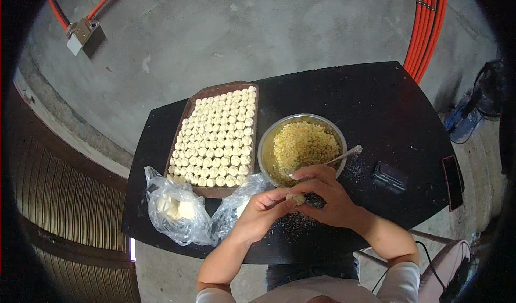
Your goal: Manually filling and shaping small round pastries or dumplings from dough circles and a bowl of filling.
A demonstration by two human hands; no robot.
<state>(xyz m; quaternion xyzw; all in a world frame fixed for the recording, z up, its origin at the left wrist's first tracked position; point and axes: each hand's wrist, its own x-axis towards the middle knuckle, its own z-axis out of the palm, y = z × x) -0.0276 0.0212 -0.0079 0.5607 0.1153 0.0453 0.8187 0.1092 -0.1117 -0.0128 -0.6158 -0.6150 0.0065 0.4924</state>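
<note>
Between my left hand (263,210) and my right hand (327,196) is a small pale dumpling (295,198), pinched by the fingertips of both in front of the bowl. My fingers hide part of it. A steel bowl (265,153) just beyond my hands holds a heap of chopped yellow-green filling (303,141). A metal spoon (350,153) leans in it, its handle over the right rim. Left of the bowl, a brown tray (226,192) carries rows of small pleated dumplings (220,136). Beside my left hand lies a clear plastic bag (223,219).
Another clear plastic bag (177,209) with pale dough pieces lies at the black table's (376,109) front left. A dark case (389,175) and a phone (452,182) lie on the right. White flour specks the tabletop around my hands. A chair (441,271) stands at lower right.
</note>
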